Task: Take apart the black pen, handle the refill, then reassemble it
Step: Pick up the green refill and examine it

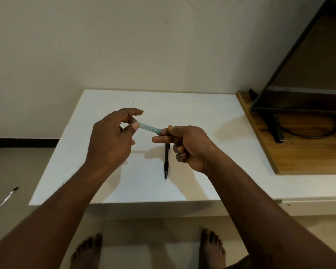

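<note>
Presently, both hands share one slim translucent teal plastic tube (pixel 149 128), a pen part by the look of it: the left hand (pixel 111 138) pinches its far-left end between thumb and forefinger, the right hand (pixel 186 144) pinches its right end, other fingers curled. The tube's long axis runs left to right, tilting down toward the right hand. Below, the slender black plastic pen (pixel 166 162) lies on the white tabletop (pixel 202 113), axis toward the viewer, tip nearest, just beside the right hand. Count: tubes, one; black pens, one; a further pale pen (pixel 8 197) on the floor, far left.
</note>
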A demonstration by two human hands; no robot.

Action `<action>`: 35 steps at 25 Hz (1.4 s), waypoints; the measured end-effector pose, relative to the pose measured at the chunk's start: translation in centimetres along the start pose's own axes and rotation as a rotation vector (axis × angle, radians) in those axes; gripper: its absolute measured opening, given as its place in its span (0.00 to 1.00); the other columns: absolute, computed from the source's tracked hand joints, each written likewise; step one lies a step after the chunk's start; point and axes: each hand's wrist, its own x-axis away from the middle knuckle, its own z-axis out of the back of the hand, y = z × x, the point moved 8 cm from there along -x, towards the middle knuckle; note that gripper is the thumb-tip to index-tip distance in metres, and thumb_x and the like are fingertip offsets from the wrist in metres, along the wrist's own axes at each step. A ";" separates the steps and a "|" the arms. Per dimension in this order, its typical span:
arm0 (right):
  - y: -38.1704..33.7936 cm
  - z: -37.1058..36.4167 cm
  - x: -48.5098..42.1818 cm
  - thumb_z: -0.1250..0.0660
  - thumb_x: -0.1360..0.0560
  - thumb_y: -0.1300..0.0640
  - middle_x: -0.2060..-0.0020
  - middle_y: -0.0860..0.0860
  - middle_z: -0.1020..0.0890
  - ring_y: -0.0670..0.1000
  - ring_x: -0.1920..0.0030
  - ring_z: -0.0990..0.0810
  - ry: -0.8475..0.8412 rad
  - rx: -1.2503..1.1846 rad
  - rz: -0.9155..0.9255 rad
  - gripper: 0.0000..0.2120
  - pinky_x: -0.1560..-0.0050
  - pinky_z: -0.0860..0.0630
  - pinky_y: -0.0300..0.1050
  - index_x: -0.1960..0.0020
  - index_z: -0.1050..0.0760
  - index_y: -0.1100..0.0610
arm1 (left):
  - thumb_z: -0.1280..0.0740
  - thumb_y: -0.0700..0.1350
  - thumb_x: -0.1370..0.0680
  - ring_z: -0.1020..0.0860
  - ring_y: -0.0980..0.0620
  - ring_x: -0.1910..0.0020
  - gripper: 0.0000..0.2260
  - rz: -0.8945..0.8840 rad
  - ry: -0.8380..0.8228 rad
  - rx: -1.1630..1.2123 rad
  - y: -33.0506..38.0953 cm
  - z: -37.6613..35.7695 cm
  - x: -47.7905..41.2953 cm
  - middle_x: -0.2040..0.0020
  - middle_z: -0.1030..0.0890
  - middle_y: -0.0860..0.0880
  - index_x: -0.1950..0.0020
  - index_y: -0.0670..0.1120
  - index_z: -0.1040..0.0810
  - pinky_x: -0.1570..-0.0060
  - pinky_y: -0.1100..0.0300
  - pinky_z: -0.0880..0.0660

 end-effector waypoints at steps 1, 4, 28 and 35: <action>0.0 -0.1 0.0 0.42 0.13 0.54 0.49 0.53 0.10 0.45 0.74 0.39 -0.002 0.002 -0.001 0.15 0.71 0.38 0.37 0.41 0.17 0.59 | 0.32 0.42 0.18 0.17 0.62 0.64 0.10 -0.008 -0.001 -0.006 0.1 0.0 0.0 0.48 0.17 0.55 0.42 0.56 0.16 0.64 0.76 0.28; 0.1 -0.2 0.0 0.42 0.13 0.54 0.49 0.53 0.10 0.45 0.74 0.39 -0.004 0.005 -0.004 0.15 0.72 0.38 0.37 0.42 0.17 0.58 | 0.32 0.41 0.18 0.17 0.61 0.64 0.11 -0.020 0.004 -0.012 0.2 0.0 0.1 0.48 0.17 0.55 0.41 0.55 0.16 0.64 0.76 0.28; -5.0 1.1 1.8 0.23 0.23 0.47 0.62 0.48 0.11 0.42 0.56 0.17 0.300 0.235 0.466 0.10 0.54 0.28 0.42 0.60 0.17 0.51 | 0.30 0.43 0.19 0.19 0.57 0.68 0.08 0.616 -0.174 0.676 -4.4 -3.7 1.4 0.52 0.11 0.54 0.49 0.51 0.11 0.68 0.62 0.24; -5.6 2.1 2.1 0.25 0.22 0.48 0.62 0.48 0.11 0.35 0.63 0.18 0.361 0.184 0.478 0.12 0.53 0.29 0.42 0.57 0.17 0.55 | 0.29 0.42 0.20 0.19 0.56 0.69 0.07 0.677 -0.199 0.754 -4.5 -3.9 1.7 0.55 0.11 0.54 0.49 0.49 0.11 0.69 0.63 0.24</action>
